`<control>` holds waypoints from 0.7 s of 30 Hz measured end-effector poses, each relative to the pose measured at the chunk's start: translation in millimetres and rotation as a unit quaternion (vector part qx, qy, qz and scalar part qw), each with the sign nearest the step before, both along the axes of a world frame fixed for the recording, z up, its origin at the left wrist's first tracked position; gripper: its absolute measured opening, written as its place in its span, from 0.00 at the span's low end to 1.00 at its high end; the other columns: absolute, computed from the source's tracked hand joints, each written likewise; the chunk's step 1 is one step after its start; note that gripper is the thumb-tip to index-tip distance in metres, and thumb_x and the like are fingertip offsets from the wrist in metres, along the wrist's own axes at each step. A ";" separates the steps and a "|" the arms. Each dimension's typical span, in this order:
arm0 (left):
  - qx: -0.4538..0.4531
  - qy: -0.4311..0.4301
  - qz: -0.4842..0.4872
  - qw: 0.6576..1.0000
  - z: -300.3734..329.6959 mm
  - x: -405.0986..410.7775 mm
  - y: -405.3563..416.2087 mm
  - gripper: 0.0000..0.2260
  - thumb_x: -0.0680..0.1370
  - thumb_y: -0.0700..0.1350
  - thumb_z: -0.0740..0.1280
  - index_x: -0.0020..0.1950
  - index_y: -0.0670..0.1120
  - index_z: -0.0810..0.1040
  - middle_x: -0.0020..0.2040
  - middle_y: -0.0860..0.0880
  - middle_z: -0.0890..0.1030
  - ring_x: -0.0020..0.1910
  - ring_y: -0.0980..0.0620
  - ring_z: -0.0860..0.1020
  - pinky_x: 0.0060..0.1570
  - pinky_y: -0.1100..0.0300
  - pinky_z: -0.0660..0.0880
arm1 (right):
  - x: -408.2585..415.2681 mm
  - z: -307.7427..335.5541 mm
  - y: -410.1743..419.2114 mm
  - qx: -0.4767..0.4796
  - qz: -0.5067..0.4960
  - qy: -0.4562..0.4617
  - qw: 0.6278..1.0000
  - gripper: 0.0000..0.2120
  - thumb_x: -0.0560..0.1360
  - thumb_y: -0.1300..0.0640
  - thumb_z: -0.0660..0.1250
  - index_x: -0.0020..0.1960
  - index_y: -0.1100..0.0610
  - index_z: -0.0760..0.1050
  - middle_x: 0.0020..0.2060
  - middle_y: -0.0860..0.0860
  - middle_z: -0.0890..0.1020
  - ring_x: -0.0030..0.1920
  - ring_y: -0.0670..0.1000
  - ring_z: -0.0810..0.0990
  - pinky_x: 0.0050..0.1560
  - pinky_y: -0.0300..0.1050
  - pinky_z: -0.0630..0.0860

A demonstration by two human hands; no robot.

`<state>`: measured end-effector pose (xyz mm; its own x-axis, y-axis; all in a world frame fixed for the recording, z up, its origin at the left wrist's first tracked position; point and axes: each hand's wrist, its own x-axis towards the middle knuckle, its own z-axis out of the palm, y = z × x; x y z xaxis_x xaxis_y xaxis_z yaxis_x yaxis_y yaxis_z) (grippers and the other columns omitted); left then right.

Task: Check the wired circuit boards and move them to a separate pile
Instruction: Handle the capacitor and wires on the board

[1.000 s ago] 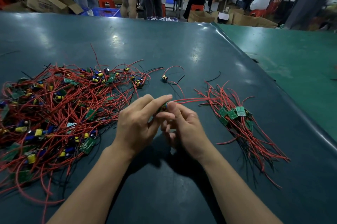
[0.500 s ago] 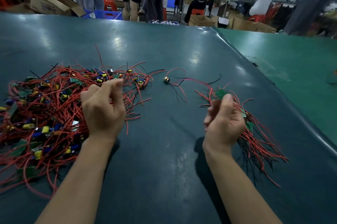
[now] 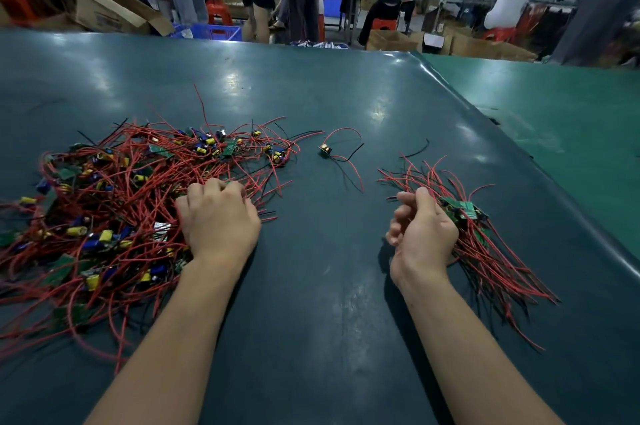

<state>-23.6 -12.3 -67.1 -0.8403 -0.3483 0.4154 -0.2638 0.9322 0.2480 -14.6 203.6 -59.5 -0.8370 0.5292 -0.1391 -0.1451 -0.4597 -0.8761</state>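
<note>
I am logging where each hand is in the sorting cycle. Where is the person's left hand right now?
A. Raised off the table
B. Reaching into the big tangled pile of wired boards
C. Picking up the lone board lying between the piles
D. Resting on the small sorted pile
B: the left hand lies on the near edge of the big tangled pile, fingers curled down among its red wires.

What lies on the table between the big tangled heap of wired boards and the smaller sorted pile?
In the head view, one stray wired board lies alone on the dark table, between the big heap and the sorted pile.
</note>
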 end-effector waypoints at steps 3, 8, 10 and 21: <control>0.002 0.009 -0.025 1.000 0.5 1.1 -0.3 0.10 0.77 0.51 0.65 0.51 0.52 0.84 0.51 0.49 0.81 0.54 0.44 0.73 0.54 0.49 0.63 | -2.6 -2.6 -1.9 0.041 0.009 0.006 0.999 0.17 0.81 0.56 0.62 0.35 0.58 0.77 0.22 0.46 0.72 0.20 0.45 0.66 0.20 0.34 0.59; -0.027 -0.036 -0.035 0.998 3.1 4.4 -2.3 0.10 0.77 0.54 0.65 0.53 0.56 0.83 0.53 0.51 0.80 0.57 0.46 0.71 0.54 0.50 0.63 | -0.9 -6.0 -0.4 0.073 0.033 0.015 0.997 0.17 0.81 0.56 0.62 0.35 0.58 0.78 0.22 0.47 0.73 0.20 0.45 0.66 0.20 0.34 0.60; -0.025 -0.030 -0.032 0.999 4.7 4.8 -1.6 0.08 0.78 0.52 0.65 0.52 0.56 0.84 0.51 0.52 0.81 0.56 0.45 0.71 0.53 0.50 0.63 | -0.2 -6.2 0.0 0.078 0.038 0.016 0.996 0.17 0.81 0.56 0.62 0.35 0.58 0.77 0.22 0.47 0.73 0.20 0.45 0.66 0.20 0.34 0.60; 0.020 0.124 -0.066 0.990 4.4 7.3 11.1 0.15 0.81 0.54 0.63 0.47 0.46 0.84 0.44 0.43 0.83 0.47 0.39 0.76 0.48 0.48 0.68 | 10.5 -15.2 -19.2 0.396 0.194 0.060 0.895 0.15 0.79 0.55 0.67 0.34 0.54 0.80 0.23 0.48 0.76 0.23 0.45 0.70 0.29 0.40 0.67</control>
<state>-16.2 -1.2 -62.8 -0.7535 -0.2628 0.6026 -0.0671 0.9426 0.3271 -4.1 184.3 -74.7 -0.9629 0.0875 0.2553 -0.2248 0.2635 -0.9381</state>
